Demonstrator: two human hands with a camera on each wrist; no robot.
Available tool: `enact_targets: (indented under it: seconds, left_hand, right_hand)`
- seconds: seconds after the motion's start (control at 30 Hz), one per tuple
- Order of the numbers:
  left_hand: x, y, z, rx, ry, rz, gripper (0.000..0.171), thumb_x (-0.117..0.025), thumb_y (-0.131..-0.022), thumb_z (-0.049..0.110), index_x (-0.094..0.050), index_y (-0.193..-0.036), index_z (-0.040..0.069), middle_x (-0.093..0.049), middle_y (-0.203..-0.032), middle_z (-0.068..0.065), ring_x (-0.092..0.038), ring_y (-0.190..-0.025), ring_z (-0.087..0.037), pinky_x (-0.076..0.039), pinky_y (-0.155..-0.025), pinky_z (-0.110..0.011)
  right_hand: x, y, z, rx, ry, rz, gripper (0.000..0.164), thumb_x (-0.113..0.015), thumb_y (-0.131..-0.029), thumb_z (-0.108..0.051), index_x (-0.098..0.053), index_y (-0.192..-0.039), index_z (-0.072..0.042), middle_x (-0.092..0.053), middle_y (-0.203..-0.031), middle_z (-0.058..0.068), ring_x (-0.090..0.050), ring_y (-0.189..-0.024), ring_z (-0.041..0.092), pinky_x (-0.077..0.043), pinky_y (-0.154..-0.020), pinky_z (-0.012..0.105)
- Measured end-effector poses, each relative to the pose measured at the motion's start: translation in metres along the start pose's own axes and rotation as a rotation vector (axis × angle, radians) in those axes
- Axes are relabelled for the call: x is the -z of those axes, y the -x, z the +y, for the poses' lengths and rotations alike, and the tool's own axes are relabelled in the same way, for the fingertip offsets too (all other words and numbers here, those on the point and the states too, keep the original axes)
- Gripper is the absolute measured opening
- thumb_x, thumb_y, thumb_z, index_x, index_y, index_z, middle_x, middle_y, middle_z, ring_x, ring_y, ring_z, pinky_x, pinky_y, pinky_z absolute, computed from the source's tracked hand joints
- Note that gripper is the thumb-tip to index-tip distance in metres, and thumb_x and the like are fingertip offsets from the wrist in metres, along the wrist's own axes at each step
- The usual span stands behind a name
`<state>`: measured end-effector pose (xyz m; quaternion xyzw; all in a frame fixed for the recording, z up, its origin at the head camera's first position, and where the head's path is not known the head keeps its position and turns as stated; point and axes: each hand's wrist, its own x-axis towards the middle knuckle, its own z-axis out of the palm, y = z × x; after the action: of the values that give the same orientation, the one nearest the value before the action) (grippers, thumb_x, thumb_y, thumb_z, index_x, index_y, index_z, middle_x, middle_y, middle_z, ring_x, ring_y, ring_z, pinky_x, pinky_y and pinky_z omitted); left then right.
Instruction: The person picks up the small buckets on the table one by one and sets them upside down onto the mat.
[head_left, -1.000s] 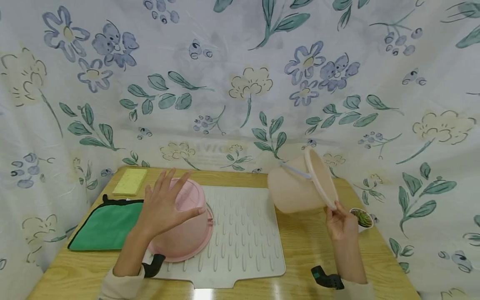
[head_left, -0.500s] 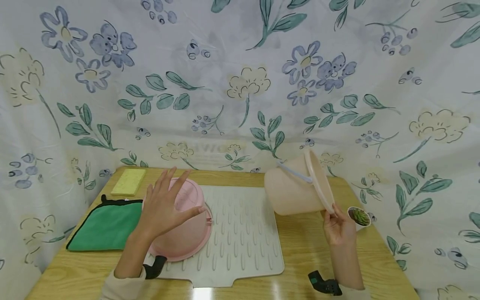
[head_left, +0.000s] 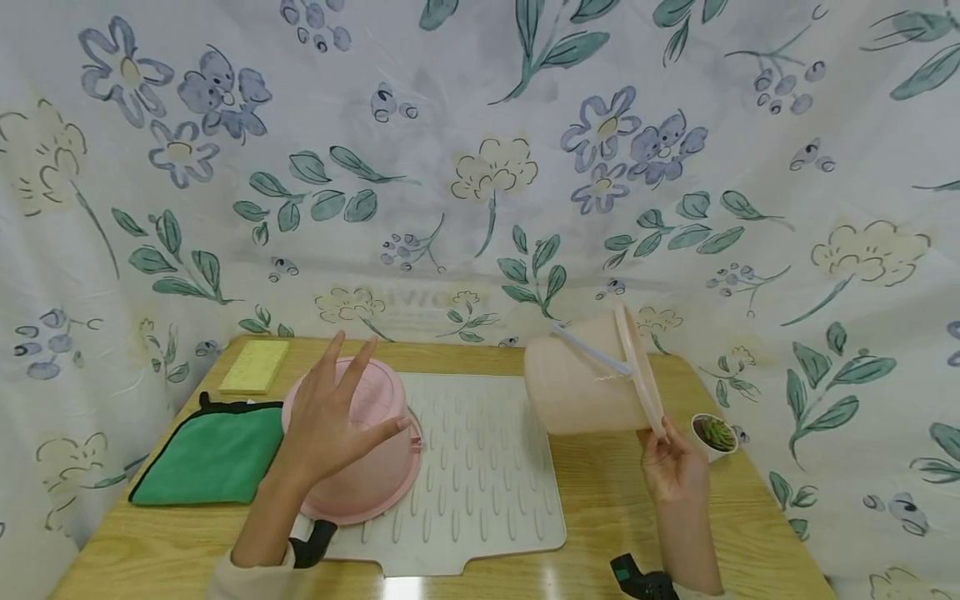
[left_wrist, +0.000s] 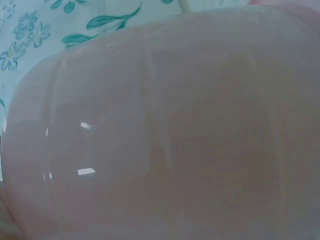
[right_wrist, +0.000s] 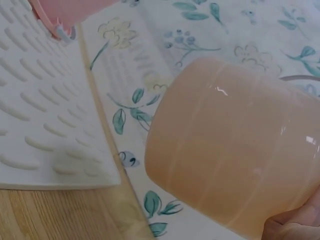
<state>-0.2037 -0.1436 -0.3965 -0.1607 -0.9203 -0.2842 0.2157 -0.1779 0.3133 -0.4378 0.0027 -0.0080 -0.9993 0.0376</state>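
My left hand [head_left: 322, 425], fingers spread and fairly straight, lies over the left side of a pink bucket [head_left: 375, 479]. This bucket stands upside down, rim on a white ridged drying mat [head_left: 487, 467]; its smooth side [left_wrist: 150, 125] fills the left wrist view. To the right, my right hand [head_left: 675, 471] pinches the rim of a peach bucket [head_left: 577, 387] between thumb and fingers. The peach bucket is held up on its side above the table, base to the left and mouth to the right. Its pale blue handle [head_left: 592, 348] lies along the wall.
Left of the mat lie a green pouch [head_left: 210, 458] with black edging and a yellow cloth [head_left: 255, 367]. A small potted plant [head_left: 714, 435] stands by the right hand. A floral curtain [head_left: 487, 267] hangs close behind the wooden table [head_left: 600, 508].
The peach bucket has turned in my right hand's grip, so less of its mouth shows. The right hand has dropped slightly. The left hand keeps its place over the pink bucket.
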Motion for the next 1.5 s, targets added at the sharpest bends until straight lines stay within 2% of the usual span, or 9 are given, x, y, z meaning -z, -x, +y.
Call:
enact_targets:
  seconds: [0.17, 0.33, 0.43, 0.63, 0.9, 1.17, 1.3, 1.5]
  left_hand:
    - [-0.003, 0.002, 0.007, -0.007, 0.0, 0.006, 0.109, -0.079, -0.071, 0.06, -0.019, -0.159, 0.035, -0.011, -0.166, -0.014, -0.026, -0.142, -0.05, -0.025, -0.104, -0.075]
    - [-0.005, 0.003, 0.015, -0.019, 0.023, 0.023, 0.112, -0.082, -0.068, 0.058, -0.02, -0.159, 0.035, -0.013, -0.165, -0.013, -0.03, -0.141, -0.049, -0.027, -0.105, -0.073]
    - [-0.006, 0.004, 0.02, 0.001, 0.069, 0.007, 0.112, -0.083, -0.069, 0.056, -0.019, -0.159, 0.036, -0.012, -0.165, -0.012, -0.026, -0.143, -0.048, -0.027, -0.104, -0.074]
    - [-0.01, 0.007, 0.026, 0.043, 0.173, -0.041, 0.105, -0.08, -0.077, 0.051, -0.015, -0.159, 0.039, -0.006, -0.167, -0.009, -0.017, -0.148, -0.046, -0.027, -0.102, -0.077]
    - [-0.015, 0.01, 0.036, -0.011, 0.222, -0.024, 0.107, -0.082, -0.077, 0.046, -0.014, -0.159, 0.036, -0.009, -0.166, -0.007, -0.021, -0.147, -0.044, -0.032, -0.103, -0.073]
    - [-0.023, 0.008, 0.05, -0.064, 0.269, 0.008, 0.119, -0.085, -0.075, 0.04, -0.003, -0.161, 0.028, -0.008, -0.166, -0.007, -0.016, -0.151, -0.037, -0.025, -0.112, -0.068]
    - [-0.026, 0.008, 0.055, -0.095, 0.277, 0.02, 0.12, -0.085, -0.075, 0.039, -0.002, -0.161, 0.026, -0.008, -0.166, -0.007, -0.016, -0.151, -0.034, -0.025, -0.113, -0.066]
    - [-0.033, 0.008, 0.057, -0.127, 0.266, 0.033, 0.121, -0.083, -0.075, 0.042, 0.0, -0.161, 0.022, -0.007, -0.166, -0.007, -0.015, -0.152, -0.033, -0.026, -0.113, -0.066]
  right_hand:
    - [0.004, 0.004, 0.001, -0.021, -0.03, -0.029, 0.018, -0.031, -0.107, -0.004, -0.044, -0.114, 0.005, -0.053, -0.109, 0.026, -0.064, -0.098, 0.04, -0.06, -0.075, 0.038]
    - [0.006, 0.009, 0.004, -0.03, -0.04, -0.048, 0.028, -0.027, -0.108, -0.007, -0.049, -0.111, 0.011, -0.055, -0.108, 0.028, -0.065, -0.1, 0.041, -0.061, -0.074, 0.038]
    - [0.005, 0.012, 0.006, -0.037, -0.053, -0.061, 0.032, -0.026, -0.108, -0.009, -0.05, -0.111, 0.013, -0.056, -0.109, 0.029, -0.064, -0.103, 0.042, -0.061, -0.074, 0.037]
    - [0.006, 0.019, 0.012, -0.06, -0.101, -0.09, 0.025, -0.034, -0.105, -0.001, -0.053, -0.107, 0.016, -0.056, -0.109, 0.031, -0.063, -0.103, 0.044, -0.06, -0.076, 0.04]
    - [0.013, 0.023, 0.02, -0.096, -0.15, -0.152, 0.022, -0.034, -0.103, 0.004, -0.05, -0.113, 0.016, -0.055, -0.11, 0.031, -0.062, -0.103, 0.042, -0.06, -0.08, 0.041]
    - [0.024, 0.026, 0.031, -0.116, -0.21, -0.165, 0.021, -0.036, -0.099, 0.009, -0.047, -0.115, 0.012, -0.054, -0.108, 0.028, -0.061, -0.104, 0.039, -0.06, -0.079, 0.04]
    - [0.027, 0.027, 0.037, -0.129, -0.216, -0.179, 0.022, -0.035, -0.099, 0.007, -0.05, -0.114, 0.013, -0.055, -0.106, 0.028, -0.061, -0.101, 0.038, -0.06, -0.078, 0.04]
    - [0.03, 0.029, 0.043, -0.145, -0.209, -0.232, 0.026, -0.033, -0.101, 0.005, -0.051, -0.117, 0.013, -0.056, -0.109, 0.028, -0.061, -0.107, 0.038, -0.06, -0.079, 0.038]
